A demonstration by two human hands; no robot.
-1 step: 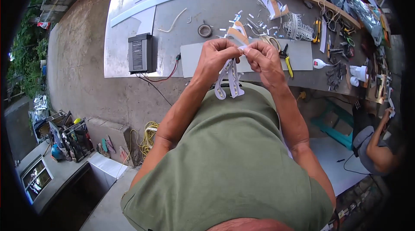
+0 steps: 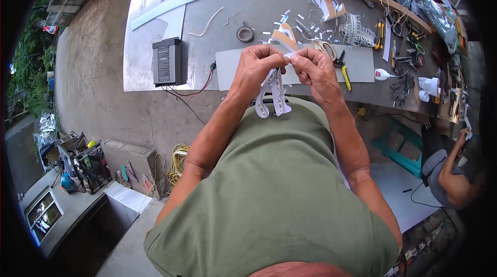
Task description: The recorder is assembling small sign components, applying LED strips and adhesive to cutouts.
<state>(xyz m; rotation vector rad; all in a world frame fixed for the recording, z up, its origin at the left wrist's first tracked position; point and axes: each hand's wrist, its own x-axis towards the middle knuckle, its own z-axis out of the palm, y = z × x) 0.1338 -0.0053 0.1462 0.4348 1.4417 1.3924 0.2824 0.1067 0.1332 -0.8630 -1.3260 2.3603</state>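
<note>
Close together over the table's near edge, my two hands pinch with thumbs and forefingers. Below my left hand hangs a white cut-out shape with curved and straight legs, small yellowish LED modules set along it. Its upper part goes up behind the fingers. My right hand is closed at the same spot, where a bit of white shows between the fingertips; what exactly it grips is hidden. Just beyond the fingers is a white and tan shaped piece, partly covered by them.
Nearby lie scissors, yellow-handled pliers, a tape roll, a coiled white LED string and scattered small white pieces. A black power supply with wires stands left. At right, another person sits near a green stool.
</note>
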